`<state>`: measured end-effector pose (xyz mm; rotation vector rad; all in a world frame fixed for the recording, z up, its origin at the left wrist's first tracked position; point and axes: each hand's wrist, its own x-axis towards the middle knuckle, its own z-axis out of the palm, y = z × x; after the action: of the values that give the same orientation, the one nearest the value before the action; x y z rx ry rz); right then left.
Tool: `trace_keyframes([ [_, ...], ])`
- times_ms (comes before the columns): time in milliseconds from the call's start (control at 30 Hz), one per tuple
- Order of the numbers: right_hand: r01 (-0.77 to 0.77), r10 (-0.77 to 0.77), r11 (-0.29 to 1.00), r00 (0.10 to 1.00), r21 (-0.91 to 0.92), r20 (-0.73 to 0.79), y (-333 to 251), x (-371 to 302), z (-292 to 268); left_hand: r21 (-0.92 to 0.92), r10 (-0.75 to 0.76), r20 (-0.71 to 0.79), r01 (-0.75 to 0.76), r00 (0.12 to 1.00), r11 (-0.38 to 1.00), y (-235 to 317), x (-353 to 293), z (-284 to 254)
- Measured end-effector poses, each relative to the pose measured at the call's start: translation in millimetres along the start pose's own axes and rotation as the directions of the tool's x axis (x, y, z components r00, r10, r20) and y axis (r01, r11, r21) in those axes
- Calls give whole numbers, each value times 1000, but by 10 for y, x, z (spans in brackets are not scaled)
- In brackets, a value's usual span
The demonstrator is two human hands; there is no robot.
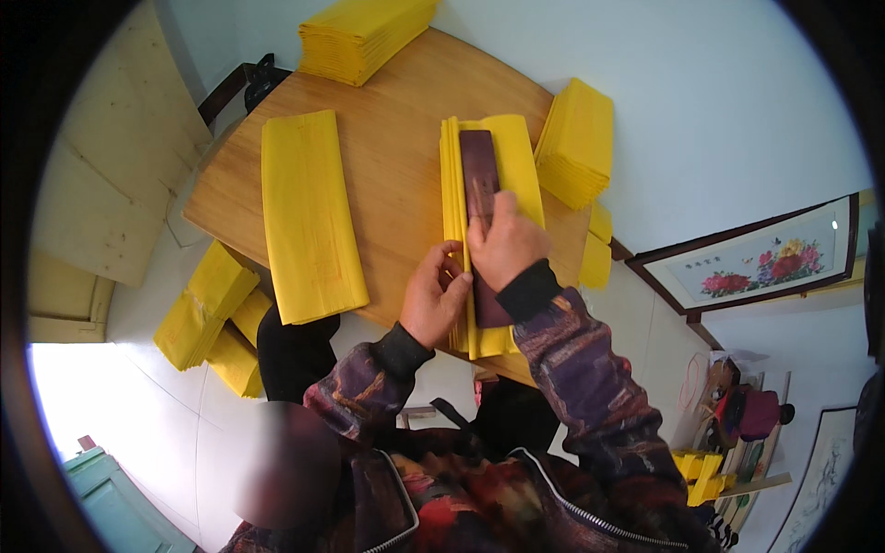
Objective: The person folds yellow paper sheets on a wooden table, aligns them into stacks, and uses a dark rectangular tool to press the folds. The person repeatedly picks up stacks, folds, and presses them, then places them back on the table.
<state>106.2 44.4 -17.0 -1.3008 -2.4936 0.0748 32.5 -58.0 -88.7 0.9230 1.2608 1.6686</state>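
Observation:
A stack of folded yellow sheets (519,152), paper or cloth, lies lengthwise on the wooden table in front of me. On top of it rests a long, flat, dark brown-purple bar (478,152). My right hand (507,241) is closed on the bar's middle, its thumb pointing toward the far end. At the stack's left edge, my left hand (435,293) has its fingers curled around the folded layers, near the close end. The undersides of both hands' grips are hidden. Left of them lies another folded yellow bundle (312,221), untouched.
Thick yellow stacks stand at the table's far edge (364,46) and right edge (573,147). More yellow bundles (207,304) lie below the table on the left. A framed flower picture (751,258) leans by the right wall. The wooden table (396,175) has a rounded edge.

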Motion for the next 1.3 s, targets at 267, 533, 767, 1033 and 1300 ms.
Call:
trace_keyframes([
  [267, 2, -3, 999, 1000, -32, -25, -24, 19, -5, 47, -53, 19, 52, 998, 998, -16, -39, -65],
  [533, -64, 64, 998, 996, -6, 65, -106, 48, -194, 195, -126, 41, 115, 991, 974, 99, 33, -41],
  [767, -74, 224, 851, 946, 520, -233, 323, 111, -625, 66, -325, 114, 320, 939, 945, 328, 68, -173],
  [1033, 169, 73, 457, 971, 873, -226, 1369, -755, -639, 69, -401, 67, 397, 914, 915, 502, 266, -75],
  [1300, -57, 78, -732, 983, 679, 167, 1657, -1599, -425, -10, -417, 30, 417, 909, 909, 486, 475, -17],
])
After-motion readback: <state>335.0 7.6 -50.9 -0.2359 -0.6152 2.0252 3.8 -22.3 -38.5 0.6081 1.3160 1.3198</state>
